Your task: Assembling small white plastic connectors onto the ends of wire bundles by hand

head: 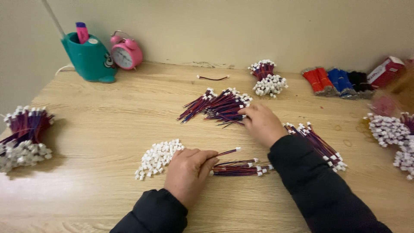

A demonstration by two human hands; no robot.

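Just beside the left hand (187, 172), its grip is closed on one red-blue wire lead (224, 152) w/ white plug, tip pointing right. The right hand (261, 124), fingers apart, rests on the loose wire pile (220, 105) further up the bench (112, 125). I think it is best to pull one lead slowly, so others don't tangle.

My left hand (188, 171) lies knuckles up just right of the pile of white connectors (158, 158), fingers curled in and thumb and forefinger pinched shut, the dark sleeve running back toward me. My right hand (261, 124) reaches farther out, up and to the right of that pile, palm down, fingers bent and fingertips (244, 113) pressed downward. Both wrists sit straight, the forearms angled inward from below.
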